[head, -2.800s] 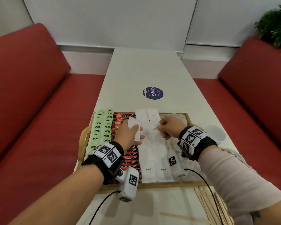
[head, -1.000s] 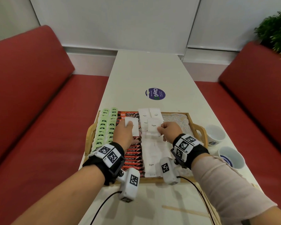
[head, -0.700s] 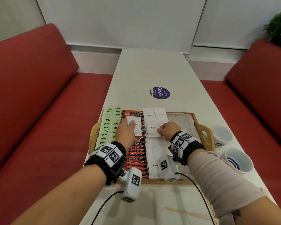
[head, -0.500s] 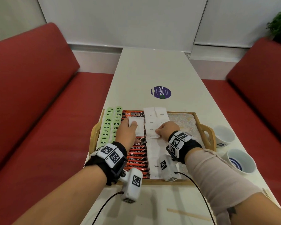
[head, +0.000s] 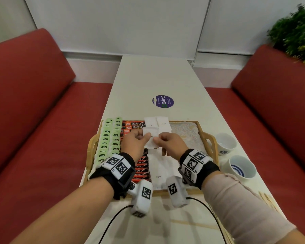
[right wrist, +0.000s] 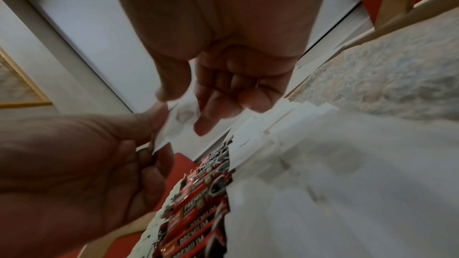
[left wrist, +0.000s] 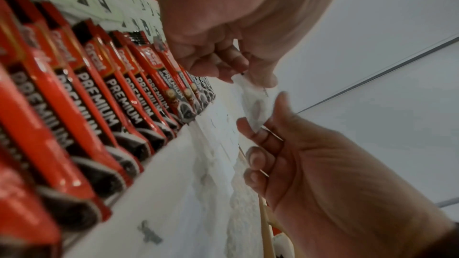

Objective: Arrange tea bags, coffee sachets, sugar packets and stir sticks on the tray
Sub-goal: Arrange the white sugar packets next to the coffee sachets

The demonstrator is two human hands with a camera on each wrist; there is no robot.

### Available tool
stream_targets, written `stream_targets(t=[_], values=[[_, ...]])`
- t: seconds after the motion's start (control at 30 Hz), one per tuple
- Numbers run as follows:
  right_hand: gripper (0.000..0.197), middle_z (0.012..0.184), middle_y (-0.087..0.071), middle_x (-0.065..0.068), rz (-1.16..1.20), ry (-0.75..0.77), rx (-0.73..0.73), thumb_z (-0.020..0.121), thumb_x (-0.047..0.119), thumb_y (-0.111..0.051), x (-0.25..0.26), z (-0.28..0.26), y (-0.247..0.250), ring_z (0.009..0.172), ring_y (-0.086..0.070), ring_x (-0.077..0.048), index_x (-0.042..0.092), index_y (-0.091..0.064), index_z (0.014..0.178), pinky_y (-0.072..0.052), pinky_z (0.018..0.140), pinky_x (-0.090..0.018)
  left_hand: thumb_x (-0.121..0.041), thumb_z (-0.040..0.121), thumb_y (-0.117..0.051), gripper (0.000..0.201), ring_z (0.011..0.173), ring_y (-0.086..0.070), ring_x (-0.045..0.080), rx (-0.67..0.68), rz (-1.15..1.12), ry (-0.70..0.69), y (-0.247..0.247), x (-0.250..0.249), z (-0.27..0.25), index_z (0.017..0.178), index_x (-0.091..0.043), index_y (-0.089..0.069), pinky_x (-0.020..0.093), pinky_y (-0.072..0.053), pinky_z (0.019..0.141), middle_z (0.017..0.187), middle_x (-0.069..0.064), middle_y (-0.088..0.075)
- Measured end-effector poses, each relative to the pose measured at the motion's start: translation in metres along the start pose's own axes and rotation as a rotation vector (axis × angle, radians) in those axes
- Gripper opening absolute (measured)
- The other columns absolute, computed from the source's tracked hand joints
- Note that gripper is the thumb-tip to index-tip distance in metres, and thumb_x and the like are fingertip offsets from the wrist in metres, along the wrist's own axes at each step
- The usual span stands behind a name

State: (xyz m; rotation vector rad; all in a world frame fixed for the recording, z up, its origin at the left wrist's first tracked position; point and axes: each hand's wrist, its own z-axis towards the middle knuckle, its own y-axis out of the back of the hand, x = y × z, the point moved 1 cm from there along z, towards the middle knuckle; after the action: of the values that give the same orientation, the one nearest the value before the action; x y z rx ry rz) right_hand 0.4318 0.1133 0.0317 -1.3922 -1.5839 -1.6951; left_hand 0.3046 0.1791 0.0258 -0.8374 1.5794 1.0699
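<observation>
A wooden tray (head: 205, 138) holds green tea bags (head: 109, 138) in two columns at the left. Beside them lie red coffee sachets (head: 141, 166), then white sugar packets (head: 158, 171) in a column down the middle. Above that column my left hand (head: 146, 137) and right hand (head: 156, 140) both pinch one white sugar packet (head: 151, 142). In the left wrist view the packet (left wrist: 255, 103) hangs between both thumbs and forefingers. The right wrist view shows the same packet (right wrist: 178, 123) lifted off the row. Wooden stir sticks (head: 268, 199) lie on the table at the near right.
The tray's right part shows bare patterned lining (head: 187, 132). Two white cups (head: 225, 142) (head: 241, 169) stand on the table right of the tray. A single stir stick (head: 192, 223) lies near the front edge. Red benches flank the table, and a round sticker (head: 163, 101) lies beyond the tray.
My left hand held a packet over the coffee sachets while the right pressed a packet into the row. Now the hands have met, both pinching one packet above the sugar column.
</observation>
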Motion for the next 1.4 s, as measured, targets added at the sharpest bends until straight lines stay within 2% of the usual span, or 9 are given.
stream_targets(t=[0.27, 0.47, 0.67, 0.8, 0.9, 1.03, 1.1, 1.23, 1.4], values=[[0.027, 0.068, -0.065, 0.001, 0.068, -0.129, -0.251, 0.090, 0.025, -0.063, -0.017, -0.005, 0.029, 0.047, -0.052, -0.011, 0.017, -0.054, 0.066, -0.045, 0.057, -0.025, -0.025, 0.093, -0.058, 0.018, 0.081, -0.056, 0.010, 0.005, -0.037, -0.014, -0.013, -0.010, -0.007, 0.106, -0.014, -0.063, 0.017, -0.044, 0.070, 0.095, 0.000, -0.064], [0.012, 0.081, -0.066, -0.006, 0.024, -0.325, -0.220, 0.095, 0.016, -0.055, -0.024, 0.008, 0.043, 0.048, -0.049, -0.009, 0.009, -0.058, 0.087, -0.039, 0.038, -0.015, -0.016, 0.093, -0.054, 0.013, 0.085, -0.057, 0.016, -0.005, -0.016, 0.028, -0.012, -0.002, -0.001, 0.103, -0.013, -0.063, 0.036, -0.050, 0.088, 0.102, 0.008, -0.066], [0.006, 0.066, -0.060, 0.000, -0.078, -0.447, -0.126, 0.095, 0.017, -0.056, -0.030, 0.027, 0.032, 0.046, -0.049, -0.007, 0.011, -0.058, 0.094, -0.036, 0.034, -0.013, -0.010, 0.094, -0.053, 0.019, 0.083, -0.056, 0.016, 0.015, -0.019, 0.069, -0.012, 0.007, 0.006, 0.110, -0.009, -0.061, 0.031, -0.050, 0.082, 0.104, 0.011, -0.063], [0.025, 0.071, -0.064, -0.004, -0.182, -0.470, -0.124, 0.093, 0.017, -0.058, -0.036, 0.038, 0.026, 0.051, -0.053, -0.012, 0.015, -0.050, 0.069, -0.051, 0.061, -0.024, -0.010, 0.093, -0.052, 0.019, 0.085, -0.056, 0.017, 0.012, 0.000, 0.074, -0.012, 0.009, 0.010, 0.110, -0.011, -0.061, 0.030, -0.049, 0.081, 0.104, 0.010, -0.064], [0.029, 0.085, -0.071, -0.010, -0.281, -0.491, -0.118, 0.091, 0.017, -0.060, -0.040, 0.042, 0.024, 0.072, -0.066, -0.023, 0.013, -0.050, 0.064, -0.056, 0.078, -0.031, -0.010, 0.094, -0.052, 0.018, 0.083, -0.056, 0.016, 0.018, 0.011, 0.072, -0.013, 0.010, 0.011, 0.109, -0.012, -0.061, 0.026, -0.047, 0.074, 0.102, 0.009, -0.063], [0.021, 0.082, -0.065, -0.007, -0.296, -0.478, -0.078, 0.091, 0.022, -0.059, -0.042, 0.041, 0.025, 0.074, -0.065, -0.019, 0.011, -0.055, 0.073, -0.054, 0.064, -0.015, -0.011, 0.094, -0.051, 0.016, 0.079, -0.055, 0.014, 0.021, 0.021, 0.065, -0.014, 0.009, 0.009, 0.107, -0.015, -0.059, 0.026, -0.047, 0.069, 0.100, 0.006, -0.062], [0.025, 0.091, -0.067, -0.010, -0.401, -0.492, -0.066, 0.090, 0.031, -0.060, -0.041, 0.040, 0.027, 0.086, -0.066, -0.025, 0.007, -0.061, 0.086, -0.053, 0.076, -0.024, -0.010, 0.095, -0.050, 0.016, 0.072, -0.053, 0.011, 0.025, 0.018, 0.064, -0.015, 0.006, 0.007, 0.108, -0.015, -0.057, 0.023, -0.046, 0.064, 0.094, 0.003, -0.059], [0.032, 0.086, -0.061, -0.010, -0.442, -0.482, -0.071, 0.090, 0.038, -0.061, -0.031, 0.031, 0.035, 0.077, -0.057, -0.025, 0.006, -0.056, 0.088, -0.043, 0.064, -0.026, -0.010, 0.095, -0.050, 0.018, 0.072, -0.053, 0.009, 0.028, 0.028, 0.048, -0.015, -0.001, -0.002, 0.110, -0.015, -0.057, 0.022, -0.046, 0.063, 0.090, -0.001, -0.057], [0.029, 0.089, -0.062, -0.010, -0.398, -0.392, -0.114, 0.092, 0.037, -0.057, -0.017, -0.003, 0.047, 0.077, -0.056, -0.024, 0.008, -0.054, 0.087, -0.046, 0.070, -0.029, -0.007, 0.095, -0.049, 0.016, 0.071, -0.053, 0.010, 0.062, 0.016, 0.017, -0.019, -0.012, -0.029, 0.108, -0.012, -0.057, 0.024, -0.044, 0.064, 0.083, -0.003, -0.054]])
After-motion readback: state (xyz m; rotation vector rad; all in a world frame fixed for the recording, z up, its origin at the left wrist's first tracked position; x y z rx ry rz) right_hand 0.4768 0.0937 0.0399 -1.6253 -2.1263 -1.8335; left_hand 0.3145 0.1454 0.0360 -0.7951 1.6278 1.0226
